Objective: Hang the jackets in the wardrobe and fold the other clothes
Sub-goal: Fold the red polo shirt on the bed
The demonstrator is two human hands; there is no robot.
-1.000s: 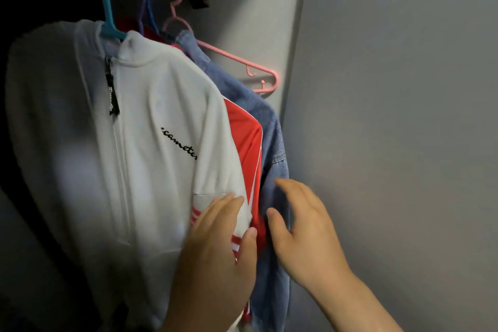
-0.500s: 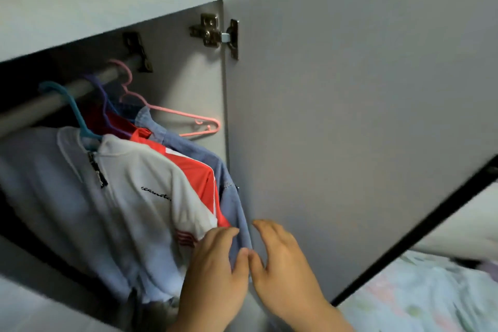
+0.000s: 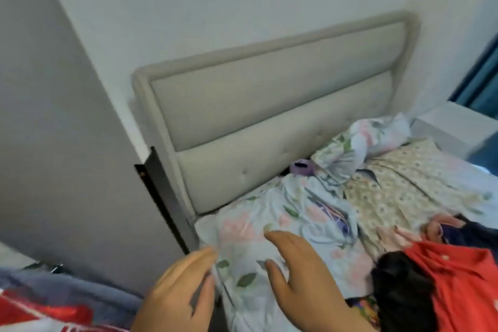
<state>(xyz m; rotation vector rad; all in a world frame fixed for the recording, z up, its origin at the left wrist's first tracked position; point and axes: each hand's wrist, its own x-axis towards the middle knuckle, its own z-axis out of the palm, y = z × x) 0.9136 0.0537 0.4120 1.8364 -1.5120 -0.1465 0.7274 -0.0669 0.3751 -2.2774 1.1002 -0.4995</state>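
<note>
Two hands hover (left hand [image 3: 175,296], right hand [image 3: 304,283]) near one red buttoned garment [image 3: 458,277].

Nothing can be read here. The floral duvet [image 3: 272,207] carries only a leaf-and-flower print, the red garment [image 3: 463,286] at the bed's right edge shows plain cloth, and the whole view is motion-blurred.

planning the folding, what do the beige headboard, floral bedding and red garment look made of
Beige padded headboard: matte woven upholstery, judging by its piped rim and button tufts. Pale blue floral bedding: thin, soft cloth, probably cotton, creased and bunched. Red garment with small pale buttons: matte fabric, crumpled; blur leaves the fibre open.
</note>
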